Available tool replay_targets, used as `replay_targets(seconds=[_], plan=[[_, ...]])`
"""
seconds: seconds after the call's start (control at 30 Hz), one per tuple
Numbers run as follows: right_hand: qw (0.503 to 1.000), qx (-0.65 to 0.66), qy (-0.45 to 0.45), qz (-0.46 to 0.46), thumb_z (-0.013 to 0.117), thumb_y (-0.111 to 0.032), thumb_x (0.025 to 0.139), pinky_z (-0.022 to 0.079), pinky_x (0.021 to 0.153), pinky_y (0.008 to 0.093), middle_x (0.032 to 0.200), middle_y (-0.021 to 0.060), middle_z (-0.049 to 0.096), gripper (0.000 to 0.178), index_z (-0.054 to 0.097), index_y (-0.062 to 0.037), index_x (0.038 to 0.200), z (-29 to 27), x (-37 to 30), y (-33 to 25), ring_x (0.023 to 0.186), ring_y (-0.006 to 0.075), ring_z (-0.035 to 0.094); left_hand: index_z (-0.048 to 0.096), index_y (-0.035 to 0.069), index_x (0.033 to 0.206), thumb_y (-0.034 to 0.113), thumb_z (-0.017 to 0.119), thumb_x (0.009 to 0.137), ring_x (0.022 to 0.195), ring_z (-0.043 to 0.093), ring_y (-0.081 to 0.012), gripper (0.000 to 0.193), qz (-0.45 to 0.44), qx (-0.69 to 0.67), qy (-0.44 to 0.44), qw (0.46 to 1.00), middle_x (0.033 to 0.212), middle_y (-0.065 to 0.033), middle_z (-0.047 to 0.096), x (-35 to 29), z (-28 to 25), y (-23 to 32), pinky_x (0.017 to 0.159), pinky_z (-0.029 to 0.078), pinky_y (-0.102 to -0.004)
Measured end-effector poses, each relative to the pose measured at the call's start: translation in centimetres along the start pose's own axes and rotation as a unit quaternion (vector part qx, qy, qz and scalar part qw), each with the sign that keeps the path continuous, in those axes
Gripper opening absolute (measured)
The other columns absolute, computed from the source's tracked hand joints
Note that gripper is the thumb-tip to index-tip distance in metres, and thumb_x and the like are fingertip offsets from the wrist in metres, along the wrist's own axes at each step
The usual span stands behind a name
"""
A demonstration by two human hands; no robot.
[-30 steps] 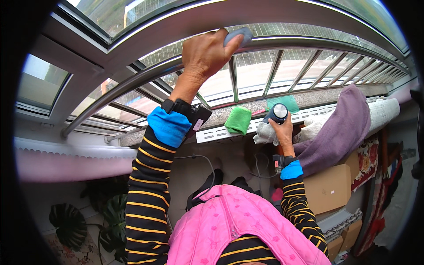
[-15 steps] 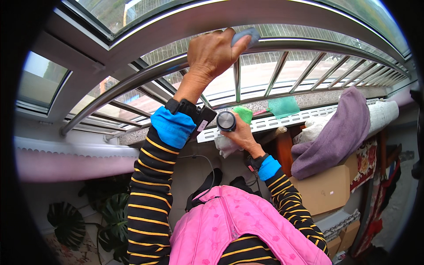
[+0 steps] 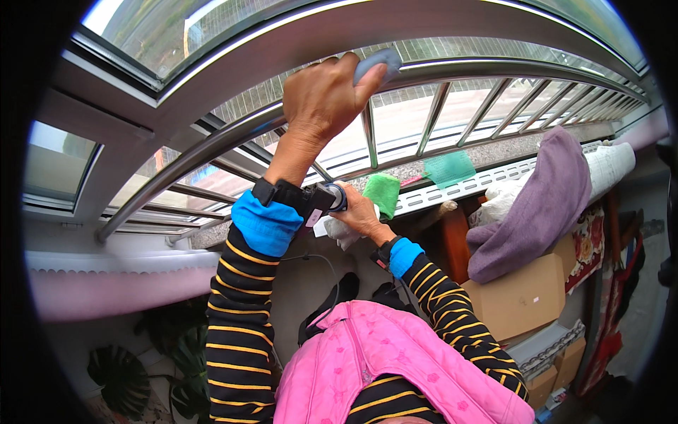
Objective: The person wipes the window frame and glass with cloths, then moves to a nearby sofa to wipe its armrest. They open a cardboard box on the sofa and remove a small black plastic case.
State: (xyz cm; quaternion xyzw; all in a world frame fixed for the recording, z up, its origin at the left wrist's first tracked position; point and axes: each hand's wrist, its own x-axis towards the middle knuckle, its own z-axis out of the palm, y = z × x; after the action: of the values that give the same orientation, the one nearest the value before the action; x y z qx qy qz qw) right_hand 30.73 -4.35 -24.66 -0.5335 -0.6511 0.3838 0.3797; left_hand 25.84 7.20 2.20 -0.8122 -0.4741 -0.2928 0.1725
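By window [image 3: 159, 46] — speckled stone sill [image 3: 494, 151], shiny round steel rail [image 3: 452, 69]. L hand [image 3: 319, 99] is clenched on soft blue-grey cloth [image 3: 380, 63] at rail; R hand [image 3: 359, 212] grips cyl. flask [image 3: 340, 197] w/ metal cap, part hidden by black wrist box [image 3: 315, 206] — just beside fuzzy green rag [image 3: 382, 194]; purple towel [image 3: 533, 215] off to R.

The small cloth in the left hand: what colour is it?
The small cloth in the left hand is greyish blue, clearest in the head view.

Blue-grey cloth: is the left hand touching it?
Touching. The head view shows the left hand gripping the blue-grey cloth, its thumb lapping over it.
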Motion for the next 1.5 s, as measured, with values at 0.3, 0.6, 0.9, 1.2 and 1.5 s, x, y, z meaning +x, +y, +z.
replay_targets(seconds=[0.3,0.6,0.9,1.2,1.5], plan=[[0.999,-0.028,0.037,0.017,0.077,-0.021,0.067,0.05,0.081,0.0479,0.123,0.0116,0.056,0.068,0.044,-0.0136,0.127,1.0,0.7,1.7,0.098,0.0402,0.061,0.066,0.013,0.074,0.056,0.053,0.09,0.048,0.061,-0.0233,0.048,0.005,0.006,-0.005,1.0,0.059,-0.0077,0.063,0.0,-0.1,0.1,0.043,0.043,-0.0356],[0.998,-0.008,0.046,0.052,0.08,-0.023,0.067,0.05,0.083,0.0461,0.122,0.0112,0.056,0.072,0.044,-0.0138,0.128,0.8,0.5,2.8,0.103,0.0391,0.058,0.067,0.014,0.08,0.054,0.052,0.091,0.048,0.062,-0.0223,0.045,0.037,0.021,0.034,0.998,0.057,-0.007,0.063,0.1,-0.1,0.1,0.044,0.044,-0.0335],[0.999,-0.019,0.04,0.007,0.079,-0.025,0.068,0.049,0.082,0.0483,0.13,0.0143,0.051,0.079,0.038,-0.0108,0.134,0.6,0.4,3.4,0.101,0.0412,0.059,0.067,0.013,0.08,0.054,0.051,0.091,0.05,0.063,-0.0231,0.045,0.031,0.023,0.03,0.999,0.058,-0.0073,0.063,0.1,0.0,0.0,0.046,0.045,-0.035],[0.999,-0.027,0.04,-0.012,0.076,-0.023,0.072,0.048,0.087,0.0475,0.133,0.0183,0.048,0.084,0.032,-0.0074,0.142,-0.5,-0.3,3.1,0.106,0.0413,0.057,0.067,0.014,0.081,0.052,0.052,0.091,0.053,0.064,-0.0261,0.043,0.036,0.02,0.045,0.998,0.061,-0.0086,0.064,0.1,0.0,0.0,0.048,0.046,-0.0367],[0.987,-0.063,0.122,0.087,0.069,-0.023,0.08,0.05,0.084,0.0449,0.12,0.0152,0.06,0.058,0.047,-0.0102,0.132,-2.1,-4.2,6.6,0.103,0.0367,0.06,0.067,0.013,0.079,0.054,0.05,0.092,0.051,0.062,-0.0243,0.046,0.038,0.023,0.041,0.998,0.058,-0.0073,0.063,0.0,0.0,-0.2,0.046,0.044,-0.0352]])
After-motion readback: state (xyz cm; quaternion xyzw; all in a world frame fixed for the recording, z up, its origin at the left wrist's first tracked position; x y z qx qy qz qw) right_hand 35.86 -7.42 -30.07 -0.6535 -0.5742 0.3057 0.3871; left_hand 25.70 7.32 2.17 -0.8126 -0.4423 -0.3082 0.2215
